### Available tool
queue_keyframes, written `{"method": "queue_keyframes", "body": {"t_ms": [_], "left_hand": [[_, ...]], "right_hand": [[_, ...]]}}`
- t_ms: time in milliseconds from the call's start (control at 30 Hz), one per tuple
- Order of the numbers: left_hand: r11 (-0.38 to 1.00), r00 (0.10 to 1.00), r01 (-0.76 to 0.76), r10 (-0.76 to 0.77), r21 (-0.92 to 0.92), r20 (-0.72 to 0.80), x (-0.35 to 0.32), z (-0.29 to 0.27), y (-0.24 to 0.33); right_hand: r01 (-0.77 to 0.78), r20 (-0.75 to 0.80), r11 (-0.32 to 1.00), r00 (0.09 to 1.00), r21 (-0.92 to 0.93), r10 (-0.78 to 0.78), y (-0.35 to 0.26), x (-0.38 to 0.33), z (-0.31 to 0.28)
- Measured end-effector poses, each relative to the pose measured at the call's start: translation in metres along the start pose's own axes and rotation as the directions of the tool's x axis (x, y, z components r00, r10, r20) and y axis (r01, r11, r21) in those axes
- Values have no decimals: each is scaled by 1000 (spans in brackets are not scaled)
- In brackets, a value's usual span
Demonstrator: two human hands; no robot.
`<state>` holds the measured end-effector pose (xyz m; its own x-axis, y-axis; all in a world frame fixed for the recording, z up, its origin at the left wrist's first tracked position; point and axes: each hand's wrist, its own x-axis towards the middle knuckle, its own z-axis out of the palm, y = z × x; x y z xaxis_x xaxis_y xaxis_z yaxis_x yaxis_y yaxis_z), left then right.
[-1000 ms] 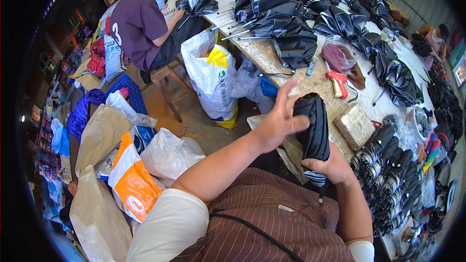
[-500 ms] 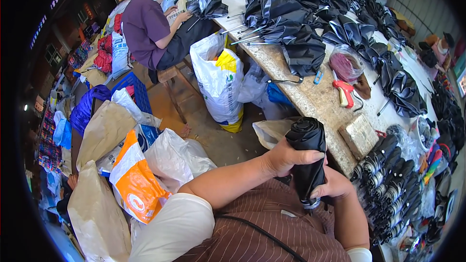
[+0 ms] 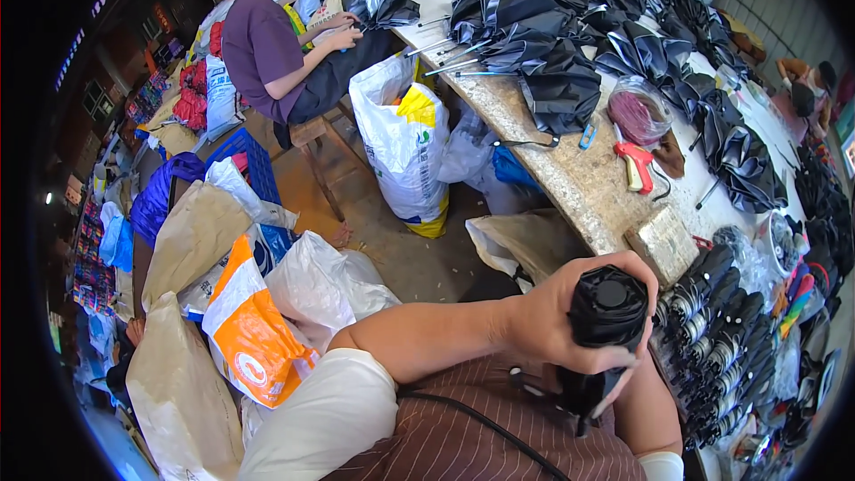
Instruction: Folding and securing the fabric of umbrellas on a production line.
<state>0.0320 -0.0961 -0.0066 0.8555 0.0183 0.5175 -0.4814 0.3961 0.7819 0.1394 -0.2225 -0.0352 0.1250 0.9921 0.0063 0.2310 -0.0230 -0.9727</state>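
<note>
A black folding umbrella, its cloth rolled tightly round it, stands in front of my chest with its round end facing up. My left hand is closed around the upper part, thumb in front and fingers curling over the far side. Lower down, my right hand is closed on the umbrella; the left hand hides much of it. Beneath the hands, the dark lower end and a small blurred piece beside it are hard to make out.
Black umbrellas cover much of the worktable, along with a red-and-white glue gun and a block. Rolled umbrellas are stacked at right. Sacks fill the left. A person sits at the table's far end.
The umbrella has tipped so its round end faces up, and it sits lower and further right. My left hand has shifted round its upper part. The seated person's hands have moved.
</note>
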Motion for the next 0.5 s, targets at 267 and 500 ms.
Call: {"method": "queue_keyframes", "body": {"t_ms": [267,500], "left_hand": [[971,993,-113,102,-209,-59,5,-11,-12],[997,754,55,-6,54,-657,-3,-58,-53]], "right_hand": [[-106,242,891,970,441,-5,12,-5,-8],[-174,-169,985,971,-11,170,41,15,12]]}}
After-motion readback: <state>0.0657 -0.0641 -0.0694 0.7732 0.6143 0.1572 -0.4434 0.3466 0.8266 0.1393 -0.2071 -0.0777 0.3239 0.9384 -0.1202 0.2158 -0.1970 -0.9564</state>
